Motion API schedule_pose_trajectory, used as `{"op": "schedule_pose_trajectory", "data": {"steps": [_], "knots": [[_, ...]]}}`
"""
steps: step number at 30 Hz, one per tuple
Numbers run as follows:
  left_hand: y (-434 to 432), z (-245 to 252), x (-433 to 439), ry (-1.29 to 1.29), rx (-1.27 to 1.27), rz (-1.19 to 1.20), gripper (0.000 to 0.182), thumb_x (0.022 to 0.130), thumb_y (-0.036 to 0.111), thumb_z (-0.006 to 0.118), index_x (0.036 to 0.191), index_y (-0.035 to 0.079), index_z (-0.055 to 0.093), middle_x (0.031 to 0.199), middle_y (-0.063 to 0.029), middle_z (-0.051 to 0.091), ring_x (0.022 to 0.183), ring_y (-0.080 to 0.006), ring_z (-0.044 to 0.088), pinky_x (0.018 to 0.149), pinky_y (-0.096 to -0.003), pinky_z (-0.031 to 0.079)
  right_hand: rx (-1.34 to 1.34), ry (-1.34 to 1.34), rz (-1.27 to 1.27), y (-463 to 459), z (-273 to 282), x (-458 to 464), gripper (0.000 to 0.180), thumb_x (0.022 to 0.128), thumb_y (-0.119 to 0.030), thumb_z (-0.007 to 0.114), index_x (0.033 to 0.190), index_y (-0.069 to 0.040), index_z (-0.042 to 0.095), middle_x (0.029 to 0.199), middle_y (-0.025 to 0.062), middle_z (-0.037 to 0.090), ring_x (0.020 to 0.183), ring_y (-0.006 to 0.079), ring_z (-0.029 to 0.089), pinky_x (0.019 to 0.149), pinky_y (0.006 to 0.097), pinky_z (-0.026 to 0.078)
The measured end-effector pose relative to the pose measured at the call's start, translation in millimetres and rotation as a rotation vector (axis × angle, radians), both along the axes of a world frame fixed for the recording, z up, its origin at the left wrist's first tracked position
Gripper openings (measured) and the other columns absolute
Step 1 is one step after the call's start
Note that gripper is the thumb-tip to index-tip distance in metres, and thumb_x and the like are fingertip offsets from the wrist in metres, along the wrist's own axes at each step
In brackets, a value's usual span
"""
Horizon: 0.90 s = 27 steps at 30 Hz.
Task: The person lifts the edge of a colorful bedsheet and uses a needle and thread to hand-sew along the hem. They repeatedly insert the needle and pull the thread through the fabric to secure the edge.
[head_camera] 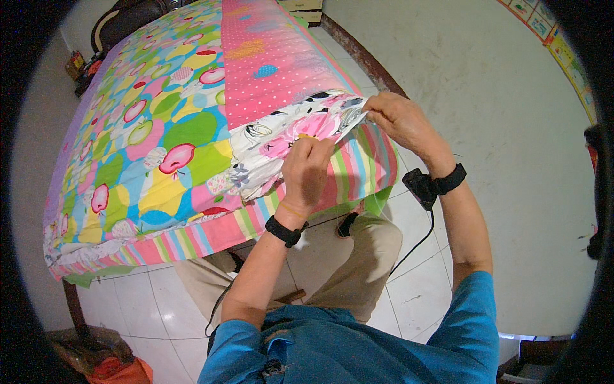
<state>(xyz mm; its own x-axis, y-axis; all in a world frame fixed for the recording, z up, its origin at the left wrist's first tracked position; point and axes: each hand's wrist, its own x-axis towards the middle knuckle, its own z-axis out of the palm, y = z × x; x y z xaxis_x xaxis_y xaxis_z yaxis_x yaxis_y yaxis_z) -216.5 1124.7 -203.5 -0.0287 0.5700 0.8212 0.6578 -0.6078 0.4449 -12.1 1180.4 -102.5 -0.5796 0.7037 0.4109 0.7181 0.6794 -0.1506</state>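
Observation:
My left hand (309, 170) pinches the front edge of a white fabric piece (300, 127) printed with pink flowers and dark leaves. Further right, my right hand (398, 120) grips the corner of the same fabric between thumb and fingertips. Between the two hands the edge is drawn up and looks folded. Thin pale thread (379, 168) hangs in a loose loop below my right hand. Whether a needle is held cannot be seen. The floral piece lies over the corner of a bed cover (182, 134) patterned with apples, beside a pink dotted strip (268, 53).
A striped border (192, 240) hangs along the bed's near edge. Black cables run from both wrist straps, one with a black box (421, 188). White floor tiles (417, 288) surround my legs. A pale wall (489, 168) stands at right, and an orange bag (120, 372) lies at lower left.

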Motion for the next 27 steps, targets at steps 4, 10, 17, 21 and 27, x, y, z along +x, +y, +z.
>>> {"op": "schedule_pose_trajectory", "data": {"steps": [4, 10, 17, 21, 27], "knots": [[-0.2, 6.7, 1.8, -0.068, -0.103, 0.021, 0.007, 0.085, 0.008, 0.062, 0.092, 0.006, 0.062, 0.081, -0.0103, 0.054, 0.074, -0.0287, 0.057, 0.064, -0.0372, 0.047, 0.001, -0.053, -0.026, 3.4, -2.5, -4.3, 0.019, 0.091, -0.022, 0.053, 0.095, -0.006, 0.062, 0.088, 0.0151, 0.063, 0.085, 0.0354, 0.059, 0.074, 0.0448, 0.048], [8.5, 2.6, -4.9, -0.321, -0.237, -0.157, 0.009, 0.089, 0.006, 0.054, 0.096, 0.002, 0.058, 0.083, -0.0149, 0.054, 0.077, -0.0342, 0.054, 0.070, -0.0408, 0.045, -0.054, -0.134, -0.093, 3.8, -1.9, -13.3, 0.017, 0.091, -0.020, 0.054, 0.094, -0.005, 0.061, 0.085, 0.0152, 0.061, 0.081, 0.0342, 0.059, 0.071, 0.0430, 0.046], [14.3, -8.4, -12.0, -0.060, -0.055, -0.227, 0.016, 0.084, 0.005, 0.060, 0.100, 0.004, 0.060, 0.082, -0.0142, 0.054, 0.077, -0.0318, 0.054, 0.069, -0.0405, 0.044, -0.063, -0.128, -0.079, -3.0, -2.0, -16.8, 0.017, 0.090, -0.020, 0.055, 0.093, -0.004, 0.061, 0.084, 0.0157, 0.061, 0.080, 0.0352, 0.058, 0.070, 0.0440, 0.046], [11.5, -7.8, -8.6, -0.009, -0.097, -0.185, 0.017, 0.081, 0.007, 0.064, 0.099, 0.005, 0.063, 0.079, -0.0123, 0.054, 0.075, -0.0294, 0.055, 0.067, -0.0393, 0.044, -0.094, -0.140, -0.093, -2.7, -5.6, -18.4, 0.017, 0.090, -0.020, 0.055, 0.092, -0.004, 0.062, 0.085, 0.0161, 0.061, 0.081, 0.0357, 0.059, 0.070, 0.0446, 0.047], [16.1, -2.9, -8.8, -0.175, -0.148, -0.185, 0.010, 0.082, 0.009, 0.065, 0.091, 0.004, 0.066, 0.073, -0.0108, 0.053, 0.068, -0.0278, 0.053, 0.062, -0.0377, 0.043, 0.029, -0.041, -0.078, -19.1, -7.7, -27.2, 0.016, 0.089, -0.013, 0.056, 0.100, -0.003, 0.059, 0.087, 0.0166, 0.061, 0.083, 0.0364, 0.059, 0.073, 0.0441, 0.048]]}}
